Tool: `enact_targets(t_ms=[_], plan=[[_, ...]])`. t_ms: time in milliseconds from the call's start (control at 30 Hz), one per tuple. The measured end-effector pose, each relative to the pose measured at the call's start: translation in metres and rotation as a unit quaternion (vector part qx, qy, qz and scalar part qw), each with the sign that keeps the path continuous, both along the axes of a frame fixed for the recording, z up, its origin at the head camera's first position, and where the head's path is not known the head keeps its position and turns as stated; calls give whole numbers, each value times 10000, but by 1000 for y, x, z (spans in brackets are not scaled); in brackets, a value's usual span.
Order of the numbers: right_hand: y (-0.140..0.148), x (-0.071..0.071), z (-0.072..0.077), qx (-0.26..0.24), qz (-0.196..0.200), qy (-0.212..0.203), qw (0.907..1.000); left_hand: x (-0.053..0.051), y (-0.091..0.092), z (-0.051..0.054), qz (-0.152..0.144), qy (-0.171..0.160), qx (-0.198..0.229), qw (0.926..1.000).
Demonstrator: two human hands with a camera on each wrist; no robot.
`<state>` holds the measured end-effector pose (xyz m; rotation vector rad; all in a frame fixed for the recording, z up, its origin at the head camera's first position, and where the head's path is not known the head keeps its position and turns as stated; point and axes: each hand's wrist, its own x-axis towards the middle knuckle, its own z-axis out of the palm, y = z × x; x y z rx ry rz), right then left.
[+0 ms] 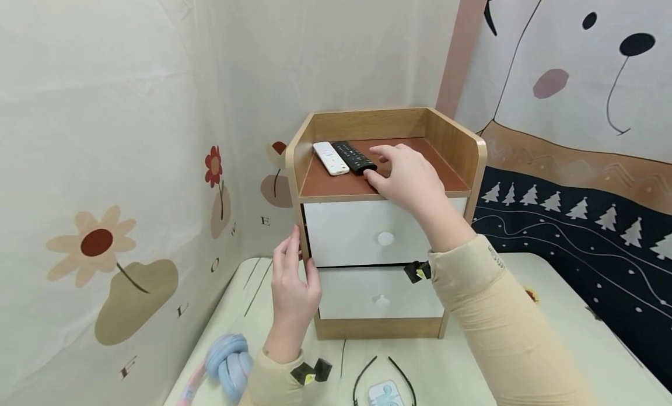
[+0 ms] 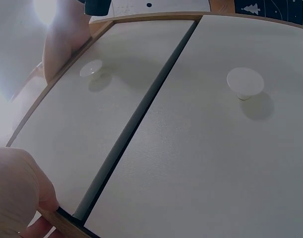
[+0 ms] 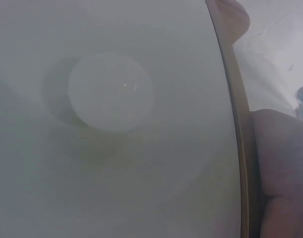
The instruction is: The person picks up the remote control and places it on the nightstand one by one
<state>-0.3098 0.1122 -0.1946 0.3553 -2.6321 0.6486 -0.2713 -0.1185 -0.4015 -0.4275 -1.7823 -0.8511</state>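
A small wooden cabinet (image 1: pixel 380 329) with two white drawers stands on a pale surface. On its brown top, a white remote control (image 1: pixel 331 158) lies beside a black remote control (image 1: pixel 353 156). My right hand (image 1: pixel 412 175) is over the top, thumb and fingers spread at the near right end of the black remote; whether they touch it is unclear. My left hand (image 1: pixel 294 283) rests against the cabinet's left side, fingers straight and thumb by the front edge. The upper drawer's round white knob (image 3: pixel 111 91) fills much of the right wrist view.
Raised wooden walls (image 1: pixel 455 140) border the cabinet top at the back and sides. A blue braided item (image 1: pixel 228 362) lies at the lower left. In front are a thin black headband-like hoop (image 1: pixel 362 375) and a small clear case (image 1: pixel 385 394). Printed fabric (image 1: pixel 126 178) hangs around.
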Motion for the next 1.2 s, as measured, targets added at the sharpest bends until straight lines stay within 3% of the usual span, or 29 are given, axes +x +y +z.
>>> enact_targets(t_ms=[233, 400, 567, 733, 1033, 1167, 1200], plan=[[6, 13, -12, -509, -47, 783, 9956, 1, 0, 1, 17, 54, -17, 10000], [13, 18, -27, -773, 146, 1757, 9813, -1, -1, 1, 18, 98, 0, 10000], [21, 21, -48, -1285, 625, 2946, 9449, 0, -1, 1, 33, 6, -2, 10000], [33, 24, -68, -1889, 857, 3694, 9058, 0, 0, 1, -5, -34, 10, 10000], [53, 36, -105, -2368, 481, 4749, 8462, -3, 1, -1, 25, 86, 6, 10000], [69, 37, -126, -2569, 164, 4945, 8302, -3, 2, -1, 51, 118, 6, 9999], [74, 38, -132, -2598, 53, 4920, 8309, -3, 2, -1, 55, 123, 9, 9999]])
